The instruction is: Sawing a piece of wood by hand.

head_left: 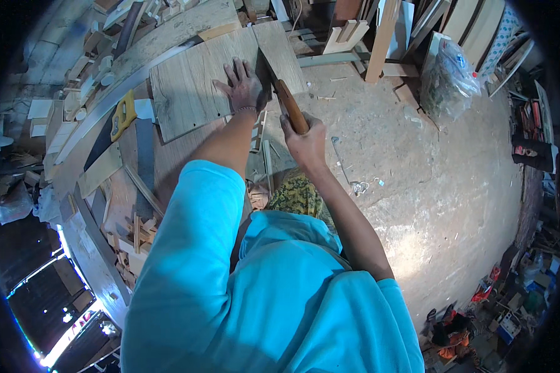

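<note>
A wood-grained board [186, 81] lies across the workbench at the upper middle. My left hand [241, 87] rests flat on it near its right side, fingers spread. In my right hand [307, 142] is the brown wooden handle of a handsaw [291, 107]. Its dark blade reaches up and away into a cut line in the board, just right of my left hand. Right of that line is a narrower part of the board [281, 56]. How far the cut runs is hard to tell.
A second saw with a yellow handle [124, 116] lies left of the board. Wood offcuts [84, 93] are heaped along the bench's far left. Upright planks [382, 40] and a clear plastic bag [448, 81] stand at the upper right. Small debris is scattered over the concrete floor [429, 186].
</note>
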Demonstrator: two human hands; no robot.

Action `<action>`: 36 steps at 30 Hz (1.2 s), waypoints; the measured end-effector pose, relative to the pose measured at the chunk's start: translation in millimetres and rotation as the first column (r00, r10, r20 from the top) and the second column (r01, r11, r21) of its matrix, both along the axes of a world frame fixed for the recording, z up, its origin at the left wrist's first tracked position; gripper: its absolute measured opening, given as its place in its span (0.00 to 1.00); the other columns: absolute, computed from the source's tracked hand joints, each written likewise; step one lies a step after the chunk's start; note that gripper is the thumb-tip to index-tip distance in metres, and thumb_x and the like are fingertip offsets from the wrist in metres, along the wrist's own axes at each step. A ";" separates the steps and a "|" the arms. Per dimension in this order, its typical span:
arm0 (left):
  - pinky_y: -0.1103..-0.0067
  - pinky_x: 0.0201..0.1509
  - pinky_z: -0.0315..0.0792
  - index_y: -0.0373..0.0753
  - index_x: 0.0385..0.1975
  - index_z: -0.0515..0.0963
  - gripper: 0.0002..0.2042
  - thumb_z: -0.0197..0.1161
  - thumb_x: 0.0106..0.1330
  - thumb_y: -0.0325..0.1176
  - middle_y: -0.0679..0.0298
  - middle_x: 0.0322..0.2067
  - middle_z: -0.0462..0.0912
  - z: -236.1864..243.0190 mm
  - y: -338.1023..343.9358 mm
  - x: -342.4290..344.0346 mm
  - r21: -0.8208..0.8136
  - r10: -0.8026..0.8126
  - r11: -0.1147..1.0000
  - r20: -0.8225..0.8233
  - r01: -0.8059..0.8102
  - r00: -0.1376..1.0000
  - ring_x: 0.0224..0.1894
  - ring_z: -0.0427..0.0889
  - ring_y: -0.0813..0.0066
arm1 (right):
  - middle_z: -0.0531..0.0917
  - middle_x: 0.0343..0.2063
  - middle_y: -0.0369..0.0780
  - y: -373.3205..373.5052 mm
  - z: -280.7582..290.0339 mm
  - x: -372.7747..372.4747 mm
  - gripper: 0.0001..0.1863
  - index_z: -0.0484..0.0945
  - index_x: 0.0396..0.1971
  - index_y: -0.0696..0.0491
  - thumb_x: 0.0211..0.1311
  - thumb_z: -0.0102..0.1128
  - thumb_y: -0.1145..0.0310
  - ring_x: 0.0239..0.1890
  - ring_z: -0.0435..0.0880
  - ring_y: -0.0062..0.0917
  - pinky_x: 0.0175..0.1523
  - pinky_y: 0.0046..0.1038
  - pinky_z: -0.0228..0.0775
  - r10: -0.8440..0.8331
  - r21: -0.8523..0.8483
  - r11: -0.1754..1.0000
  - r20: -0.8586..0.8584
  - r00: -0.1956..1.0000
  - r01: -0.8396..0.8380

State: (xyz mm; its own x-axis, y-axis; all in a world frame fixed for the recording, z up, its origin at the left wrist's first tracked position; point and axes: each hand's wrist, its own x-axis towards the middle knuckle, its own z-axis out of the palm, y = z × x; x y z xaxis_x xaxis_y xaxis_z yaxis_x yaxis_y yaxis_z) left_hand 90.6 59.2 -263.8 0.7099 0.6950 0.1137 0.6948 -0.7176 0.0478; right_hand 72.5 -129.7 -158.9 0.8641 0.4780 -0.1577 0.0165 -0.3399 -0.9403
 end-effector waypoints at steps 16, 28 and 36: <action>0.40 0.61 0.26 0.40 0.64 0.49 0.27 0.38 0.62 0.35 0.61 0.67 0.41 13.7 -8.0 2.6 -0.107 0.043 0.993 -0.087 -0.052 0.995 0.69 0.37 0.55 | 0.75 0.14 0.39 -30.5 3.3 -22.1 0.13 0.77 0.26 0.62 0.53 0.60 0.65 0.17 0.69 0.17 0.24 0.24 0.62 -0.047 0.048 0.998 0.071 0.996 0.043; 0.41 0.62 0.29 0.40 0.64 0.50 0.28 0.40 0.61 0.37 0.61 0.67 0.42 20.0 -11.3 -1.0 -0.082 0.042 0.995 -0.080 -0.048 0.996 0.68 0.39 0.55 | 0.74 0.14 0.40 -100.9 40.1 -71.1 0.13 0.76 0.26 0.63 0.53 0.59 0.66 0.20 0.73 0.18 0.26 0.24 0.64 -0.067 0.000 0.998 -0.102 0.993 0.067; 0.39 0.60 0.30 0.39 0.63 0.50 0.26 0.38 0.63 0.33 0.60 0.66 0.44 15.7 -7.5 1.5 -0.079 0.029 0.996 -0.090 -0.036 0.996 0.68 0.40 0.53 | 0.72 0.11 0.40 -12.8 1.0 -1.2 0.15 0.76 0.24 0.62 0.52 0.61 0.63 0.17 0.69 0.18 0.24 0.26 0.62 -0.059 0.004 0.998 0.057 0.997 0.059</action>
State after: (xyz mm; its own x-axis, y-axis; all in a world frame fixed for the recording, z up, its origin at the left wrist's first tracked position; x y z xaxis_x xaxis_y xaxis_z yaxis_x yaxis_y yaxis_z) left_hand 92.1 51.6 -248.2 0.6918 0.7221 -0.0058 0.7216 -0.6910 0.0410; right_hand 71.3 -142.5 -157.8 0.8983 0.4265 -0.1058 0.0506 -0.3394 -0.9393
